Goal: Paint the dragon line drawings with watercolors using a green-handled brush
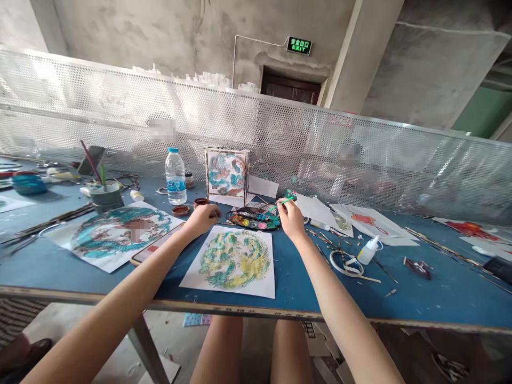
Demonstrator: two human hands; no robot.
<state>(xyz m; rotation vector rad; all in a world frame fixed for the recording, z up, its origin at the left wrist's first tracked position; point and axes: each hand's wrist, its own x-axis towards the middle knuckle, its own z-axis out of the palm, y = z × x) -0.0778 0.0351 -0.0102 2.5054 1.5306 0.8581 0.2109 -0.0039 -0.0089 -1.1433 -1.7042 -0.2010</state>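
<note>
My right hand (291,217) is closed around a thin green paintbrush (283,202), its tip pointing left over the paint palette (253,220). The palette holds several colours, among them yellow, pink, orange and teal. To the palette's left, my left hand (205,217) rests with curled fingers; whatever they may hold is hidden. Just behind that hand stands an open jar of brown paint (201,202), with a brown lid or dish (181,210) beside it. Between my forearms lies a white sheet with a round green-and-yellow painting (235,260).
A water bottle (175,178) and a framed blue-and-brown picture (228,173) stand behind. Left are another painted sheet (120,234), a phone (154,248) and a brush cup (106,197). Right are a glue bottle (368,250), a white ring (347,265) and thin sticks. A perforated metal screen (280,138) backs the table.
</note>
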